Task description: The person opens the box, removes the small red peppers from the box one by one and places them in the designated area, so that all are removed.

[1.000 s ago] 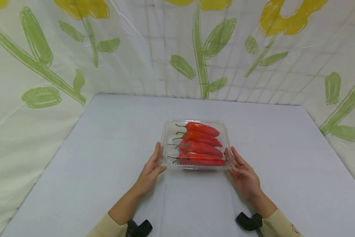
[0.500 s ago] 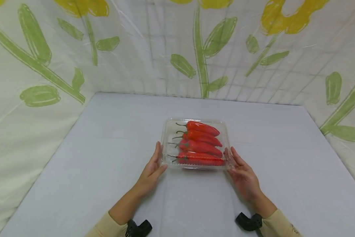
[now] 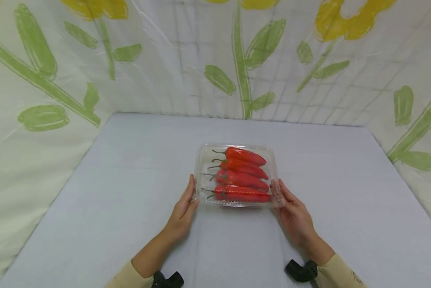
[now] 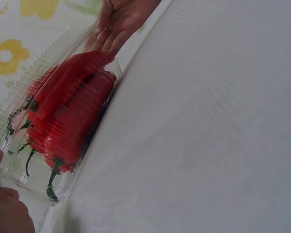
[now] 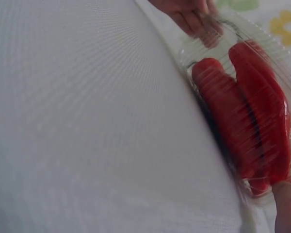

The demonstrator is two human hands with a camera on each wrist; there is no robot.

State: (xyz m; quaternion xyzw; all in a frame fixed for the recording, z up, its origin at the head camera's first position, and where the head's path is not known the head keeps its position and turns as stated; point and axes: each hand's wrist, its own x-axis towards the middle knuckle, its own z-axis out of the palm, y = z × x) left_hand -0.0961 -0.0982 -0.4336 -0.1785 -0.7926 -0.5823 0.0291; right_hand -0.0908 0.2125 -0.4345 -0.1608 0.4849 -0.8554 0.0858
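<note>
A clear plastic clamshell box (image 3: 202,160) of several red peppers (image 3: 242,178) with green stems lies on the white table (image 3: 129,192), lid closed. My left hand (image 3: 186,203) lies against its left side, fingers straight along the wall, thumb at the near left corner. On the other side my right hand (image 3: 288,204) mirrors it with straight fingers along the right wall. In the left wrist view the box (image 4: 19,165) runs diagonally, my left hand (image 4: 7,213) at its near end and the right hand (image 4: 119,19) at its far end. The right wrist view shows the box (image 5: 189,53) and the left hand (image 5: 189,12).
A plastic curtain printed with yellow flowers and green leaves (image 3: 237,60) walls the table at the back and both sides. Black wrist mounts (image 3: 302,270) sit at the cuffs of my cream sleeves. White tabletop stretches all round the box.
Both hands and the box have shifted very slightly left in the view. The hands keep the same hold on the box's two sides.
</note>
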